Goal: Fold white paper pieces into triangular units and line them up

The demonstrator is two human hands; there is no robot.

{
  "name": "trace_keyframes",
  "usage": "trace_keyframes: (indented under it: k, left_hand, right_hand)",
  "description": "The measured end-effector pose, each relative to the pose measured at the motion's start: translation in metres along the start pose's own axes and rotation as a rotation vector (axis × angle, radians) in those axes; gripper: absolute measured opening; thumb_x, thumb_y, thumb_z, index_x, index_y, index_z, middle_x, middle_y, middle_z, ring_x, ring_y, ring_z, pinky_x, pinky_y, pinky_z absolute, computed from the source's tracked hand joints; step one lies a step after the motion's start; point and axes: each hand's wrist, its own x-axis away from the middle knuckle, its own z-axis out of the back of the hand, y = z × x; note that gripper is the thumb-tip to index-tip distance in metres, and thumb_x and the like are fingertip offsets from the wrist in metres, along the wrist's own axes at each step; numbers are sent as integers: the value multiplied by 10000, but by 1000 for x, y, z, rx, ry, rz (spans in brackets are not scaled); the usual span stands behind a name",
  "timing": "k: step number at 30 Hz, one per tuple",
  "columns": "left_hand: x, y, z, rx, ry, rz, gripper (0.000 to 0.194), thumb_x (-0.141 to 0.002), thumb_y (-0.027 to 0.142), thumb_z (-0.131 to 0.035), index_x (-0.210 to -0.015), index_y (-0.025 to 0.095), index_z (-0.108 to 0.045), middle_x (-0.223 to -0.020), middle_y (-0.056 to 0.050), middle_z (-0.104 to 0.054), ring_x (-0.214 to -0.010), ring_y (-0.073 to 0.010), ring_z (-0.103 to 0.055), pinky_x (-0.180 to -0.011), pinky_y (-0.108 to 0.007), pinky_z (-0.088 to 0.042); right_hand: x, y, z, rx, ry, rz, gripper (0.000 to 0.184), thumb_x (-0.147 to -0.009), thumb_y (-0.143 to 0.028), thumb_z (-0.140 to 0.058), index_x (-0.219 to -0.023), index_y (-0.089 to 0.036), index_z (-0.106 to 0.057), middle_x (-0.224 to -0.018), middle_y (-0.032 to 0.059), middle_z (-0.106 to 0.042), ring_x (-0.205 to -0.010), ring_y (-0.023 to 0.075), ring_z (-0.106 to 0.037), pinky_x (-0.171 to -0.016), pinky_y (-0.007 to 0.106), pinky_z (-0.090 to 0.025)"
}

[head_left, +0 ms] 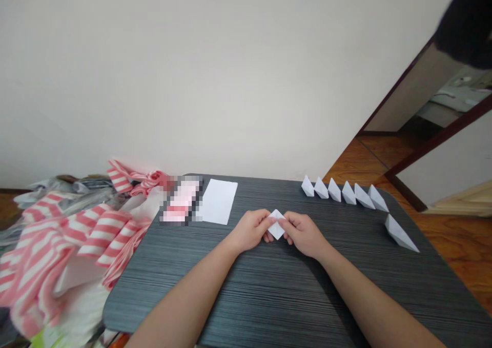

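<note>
The left hand (249, 230) and the right hand (306, 233) face each other over the middle of the table (269, 302), thumbs and fingers pinching a small diamond of folded white paper (277, 228) between them. The thumbs press on its near face from either side, and the other fingers curl behind and below it; a crease runs down the paper's middle to the lower point. The tabletop is dark grey with a fine, streaky wood-like grain and rounded corners. Near its far right edge stands a row of six origami paper boats (334, 190), crisp and matte, with pointed peaks and sharp ridges; a longer folded paper piece (400, 234), tapered at both ends, lies apart, nearer the person. Left of the hands rests flat, smooth, rectangular white paper (219, 202), beside a pixelated pinkish oblong (180, 199) whose details cannot be read. Beyond the left edge, soft red-and-white striped cloth (96, 238) bunches in loose folds. A plain pale wall (230, 71) rises behind; glossy brown wood flooring (467, 240) shows at right.
</note>
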Motion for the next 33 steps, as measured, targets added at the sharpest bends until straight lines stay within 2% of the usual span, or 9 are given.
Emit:
trace_keyframes:
  k: [6,14,23,33]
  left_hand:
    - [-1,-1,1,73,-42,10,368,-866,457,-390,-772,128,-526,-628,-54,-636,-508,-118,-583,-497,-230,-470]
    - [0,-2,3,91,-67,20,371,-868,445,-392,-769,119,-537,-610,-54,-626,-499,-119,-576,-495,-235,-473]
    - [-1,-4,2,33,-27,14,341,-832,444,-466,-776,119,-555,-625,-42,-621,-525,-112,-575,-482,-205,-438]
    - [-1,-3,2,-7,22,17,327,-827,438,-476,-776,125,-554,-615,-31,-614,-520,-112,-573,-483,-204,-440]
  right_hand:
    - [-1,2,2,-40,23,-11,326,-877,-376,-435,-619,-186,-495,-472,-39,-512,-390,91,-452,-439,209,-366]
    - [0,-3,1,-62,-46,-20,300,-870,-353,-453,-634,-174,-499,-522,-29,-539,-393,81,-472,-414,193,-358]
    - [-1,-1,-1,-25,-98,-14,298,-876,-341,-437,-655,-169,-540,-547,-16,-566,-401,87,-495,-413,193,-369]
    - [2,-8,2,-19,-53,-15,331,-888,-329,-431,-615,-170,-530,-475,-25,-541,-395,87,-501,-450,198,-387]
